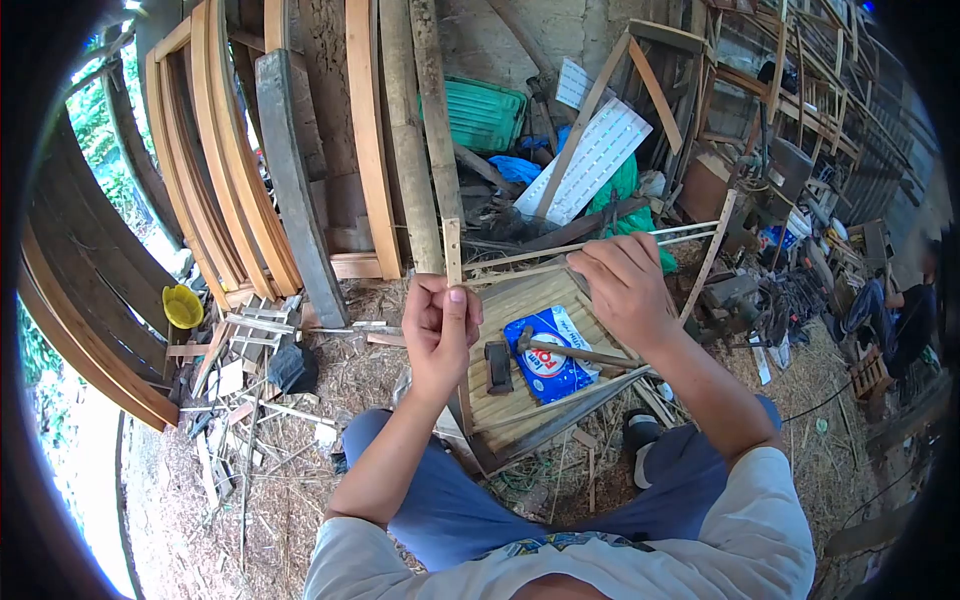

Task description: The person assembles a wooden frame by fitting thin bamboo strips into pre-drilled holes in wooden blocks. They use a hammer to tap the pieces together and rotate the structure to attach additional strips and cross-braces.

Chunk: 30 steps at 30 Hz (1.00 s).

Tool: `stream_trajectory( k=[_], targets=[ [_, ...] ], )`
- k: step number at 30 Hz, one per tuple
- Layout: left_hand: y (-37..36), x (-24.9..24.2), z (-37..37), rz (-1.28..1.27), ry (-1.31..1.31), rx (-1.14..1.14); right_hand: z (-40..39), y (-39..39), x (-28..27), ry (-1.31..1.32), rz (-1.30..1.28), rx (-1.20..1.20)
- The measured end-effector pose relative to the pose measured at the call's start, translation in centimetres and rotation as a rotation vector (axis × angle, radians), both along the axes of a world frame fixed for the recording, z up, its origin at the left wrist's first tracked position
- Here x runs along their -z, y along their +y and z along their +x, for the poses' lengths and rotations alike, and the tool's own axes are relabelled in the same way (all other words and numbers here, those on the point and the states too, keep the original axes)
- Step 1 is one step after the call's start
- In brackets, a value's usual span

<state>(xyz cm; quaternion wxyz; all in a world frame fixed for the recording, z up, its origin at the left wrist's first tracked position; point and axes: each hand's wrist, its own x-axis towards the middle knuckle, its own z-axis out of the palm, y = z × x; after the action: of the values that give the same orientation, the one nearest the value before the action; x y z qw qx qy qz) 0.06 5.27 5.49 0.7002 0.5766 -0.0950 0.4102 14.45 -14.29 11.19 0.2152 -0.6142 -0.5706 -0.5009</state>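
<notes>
My left hand [438,325] is closed around a narrow wooden strip [453,245] with small holes, held upright with its top end above the thumb. My right hand [628,290] has its fingers curled downward beside several thin slats [690,232]; whatever its fingertips hold is hidden. The slats run to another holed wooden strip [708,255] on the right. Below my hands is a ribbed wooden panel [490,410]. On it lie a blue and white packet [545,385], a hammer [580,353] resting across the packet, and a small dark block [498,368].
Curved wooden frames [215,150] lean at the left, near a yellow hard hat [183,306]. A green crate [480,115] and a perforated white panel [595,155] stand behind. Wood scraps [255,340] and shavings cover the floor. Another person [910,310] is at far right.
</notes>
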Motion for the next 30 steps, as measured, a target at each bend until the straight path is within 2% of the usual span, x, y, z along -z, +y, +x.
stream_trajectory(
  k=[8,21,24,25,28,30],
  targets=[
    [-0.4,0.3,-0.1,0.033,-0.010,-0.007,0.1,0.0,0.2,0.002,0.046,-0.042],
    [0.2,0.1,0.1,0.004,0.009,-0.026,-0.3,0.0,0.5,-0.024,0.022,0.085],
    [0.1,0.0,0.0,-0.185,0.077,-0.039,-0.4,-0.6,0.3,-0.011,0.017,0.091],
    [-0.1,-0.6,-0.3,-0.172,0.158,-0.075,-0.2,-0.6,0.4,-0.020,0.026,0.103],
    [0.6,-0.7,-0.5,-0.149,0.128,0.060,0.1,-1.0,0.7,-0.023,0.062,0.113],
    [0.3,-1.0,-0.5,-0.247,0.127,0.121,0.4,-0.9,0.9,-0.023,0.075,0.107]
  ],
)
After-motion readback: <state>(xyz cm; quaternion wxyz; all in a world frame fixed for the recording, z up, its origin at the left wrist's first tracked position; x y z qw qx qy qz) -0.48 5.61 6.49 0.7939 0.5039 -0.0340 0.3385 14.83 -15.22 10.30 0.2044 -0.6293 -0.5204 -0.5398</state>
